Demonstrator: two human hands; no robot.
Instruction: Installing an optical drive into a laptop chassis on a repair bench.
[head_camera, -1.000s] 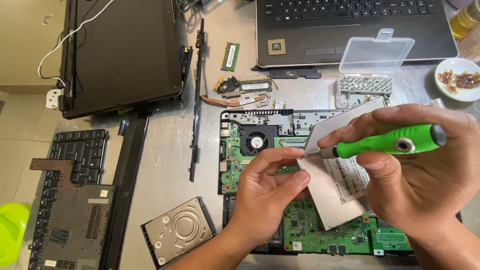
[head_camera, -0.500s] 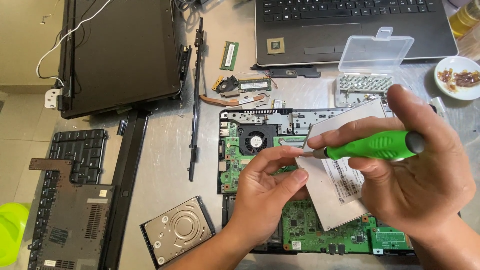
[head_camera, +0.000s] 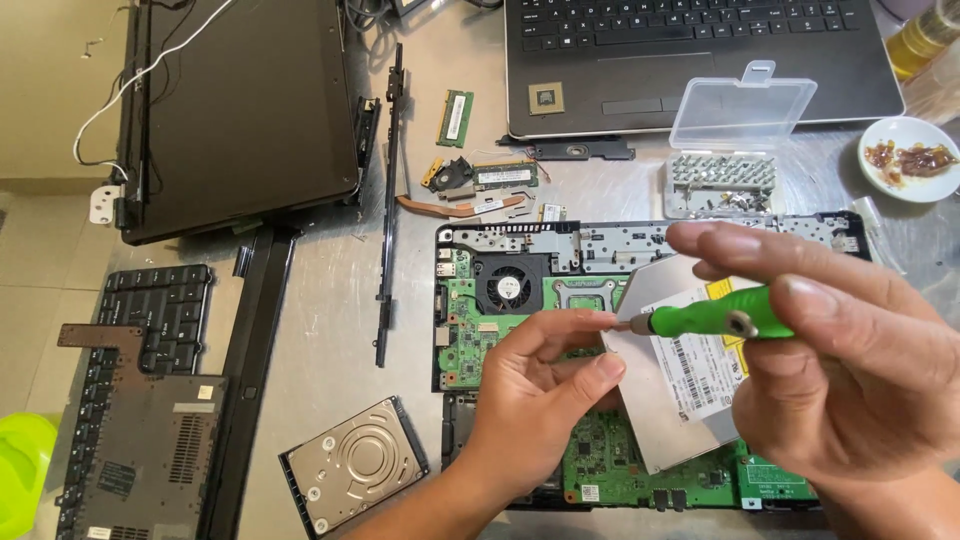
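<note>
Change since the earlier frame: the right hand (head_camera: 850, 370) has rolled the green screwdriver (head_camera: 715, 322) in its fingers, so the hole in the handle now faces up and the index finger lies along the top; the left hand (head_camera: 540, 400) has barely shifted.

1. Right hand: closed around the green screwdriver handle, shaft pointing left, held level over the open laptop base so the tip meets the other hand.
2. Left hand: thumb and index finger pinched together at the screwdriver tip, apparently steadying a small part there; what it pinches is too small to tell.
3. Silver optical drive (head_camera: 670, 390): lies tilted across the green motherboard (head_camera: 480, 330), under both hands, its label side up within reach of the tool.
4. Cooling fan (head_camera: 508, 288): seated in the far left of the motherboard.
5. Clear screw box (head_camera: 722, 180): far of the base, lid propped open, keeping loose screws together.
6. Hard drive (head_camera: 352, 465): set aside on the desk (head_camera: 320, 330), near left.
7. Detached keyboard (head_camera: 150, 320) and dark cover panel (head_camera: 140, 440): stacked at the near left edge.
8. Screen panel (head_camera: 240, 110): far left, face down, white cable trailing.
9. Second laptop (head_camera: 690, 50): far right, open.
10. White dish (head_camera: 910, 158): far right, holding food scraps.
</note>
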